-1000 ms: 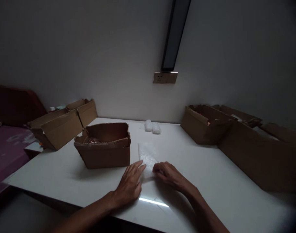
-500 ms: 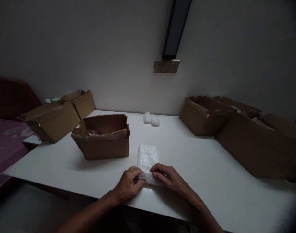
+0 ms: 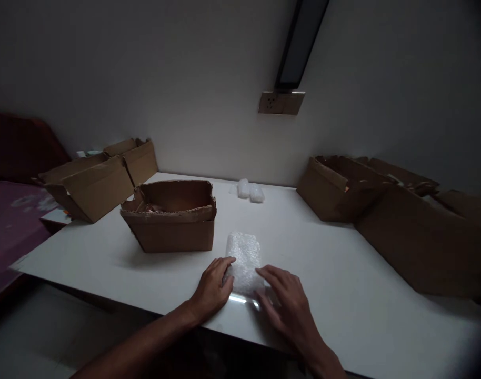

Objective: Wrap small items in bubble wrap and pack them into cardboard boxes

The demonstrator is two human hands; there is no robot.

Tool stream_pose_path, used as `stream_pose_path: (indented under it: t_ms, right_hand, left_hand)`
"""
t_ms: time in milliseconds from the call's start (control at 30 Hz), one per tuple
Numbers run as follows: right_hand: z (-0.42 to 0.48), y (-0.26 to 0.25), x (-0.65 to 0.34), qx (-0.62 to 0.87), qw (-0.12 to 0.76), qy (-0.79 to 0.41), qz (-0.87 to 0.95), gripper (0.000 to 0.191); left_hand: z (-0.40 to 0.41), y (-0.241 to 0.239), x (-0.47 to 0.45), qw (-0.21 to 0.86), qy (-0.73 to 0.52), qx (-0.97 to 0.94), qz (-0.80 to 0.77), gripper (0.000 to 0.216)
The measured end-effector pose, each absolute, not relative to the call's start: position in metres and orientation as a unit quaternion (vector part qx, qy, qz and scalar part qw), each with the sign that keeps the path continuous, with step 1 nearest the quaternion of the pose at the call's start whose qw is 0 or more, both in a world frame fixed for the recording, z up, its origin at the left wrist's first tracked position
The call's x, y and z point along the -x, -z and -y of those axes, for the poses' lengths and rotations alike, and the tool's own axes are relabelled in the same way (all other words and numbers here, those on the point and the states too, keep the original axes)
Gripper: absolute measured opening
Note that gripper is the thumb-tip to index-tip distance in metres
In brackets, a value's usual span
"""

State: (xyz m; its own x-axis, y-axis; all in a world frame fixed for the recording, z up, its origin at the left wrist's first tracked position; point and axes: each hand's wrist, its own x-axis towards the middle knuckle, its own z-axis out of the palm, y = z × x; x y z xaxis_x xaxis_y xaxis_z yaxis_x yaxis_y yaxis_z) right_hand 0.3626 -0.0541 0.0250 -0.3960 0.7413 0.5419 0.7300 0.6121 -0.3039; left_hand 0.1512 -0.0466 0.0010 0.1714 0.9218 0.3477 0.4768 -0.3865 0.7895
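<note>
A bubble-wrap bundle (image 3: 244,260) lies flat near the front edge of the white table; what it may contain cannot be made out. My left hand (image 3: 213,287) grips its left edge, thumb low and fingers on top. At the right edge is my right hand (image 3: 288,300), slightly blurred, with thumb and index finger spread apart and fingertips touching the wrap. Something clear and shiny shows by the right thumb, and a bright glint lies along the near edge of the bundle.
An open cardboard box (image 3: 173,229) stands left of the bundle. More boxes line the left (image 3: 94,187) and right (image 3: 331,184) sides. Two small wrapped bundles (image 3: 250,190) lie at the back by the wall. A wall socket (image 3: 282,103) is above.
The near end of the bubble wrap now lies flatter and shorter. My right hand has shifted right, its thumb parting from the fingers. My left fingers have moved up the edge. The view has tilted slightly.
</note>
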Motion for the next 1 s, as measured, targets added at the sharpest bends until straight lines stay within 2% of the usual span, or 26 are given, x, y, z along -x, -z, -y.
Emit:
stream_pose_path:
  t_ms: [133,300,500,567,667,800,900,1000]
  right_hand:
    - [0.051,-0.029,-0.348,0.392,0.22,-0.009,0.893,0.034]
    - [0.045,-0.029,-0.347,0.398,0.229,-0.06,0.886,0.033]
    - [0.064,-0.028,-0.363,0.439,0.226,-0.233,0.838,0.027]
    - [0.067,-0.027,-0.365,0.458,0.257,-0.195,0.828,0.029]
    - [0.068,-0.029,-0.361,0.442,0.291,-0.066,0.846,0.032]
    - [0.065,-0.031,-0.352,0.398,0.21,-0.017,0.893,0.035]
    - [0.058,-0.026,-0.35,0.433,0.242,-0.047,0.867,0.029]
    - [0.053,-0.021,-0.35,0.483,0.317,-0.132,0.806,0.028]
  left_hand:
    - [0.044,0.0,-0.15,0.247,-0.426,-0.728,-0.478,0.044]
    - [0.059,-0.008,-0.137,0.177,-0.403,-0.784,-0.438,0.042]
    - [0.077,-0.022,-0.126,0.283,-0.34,-0.776,-0.45,0.028]
    - [0.074,-0.023,-0.129,0.293,-0.335,-0.762,-0.47,0.029]
    - [0.064,-0.021,-0.135,0.269,-0.343,-0.762,-0.479,0.029]
    - [0.055,-0.014,-0.137,0.227,-0.375,-0.753,-0.49,0.028]
    - [0.059,-0.009,-0.134,0.299,-0.416,-0.681,-0.524,0.041]
    - [0.066,-0.008,-0.132,0.439,-0.464,-0.574,-0.512,0.063]
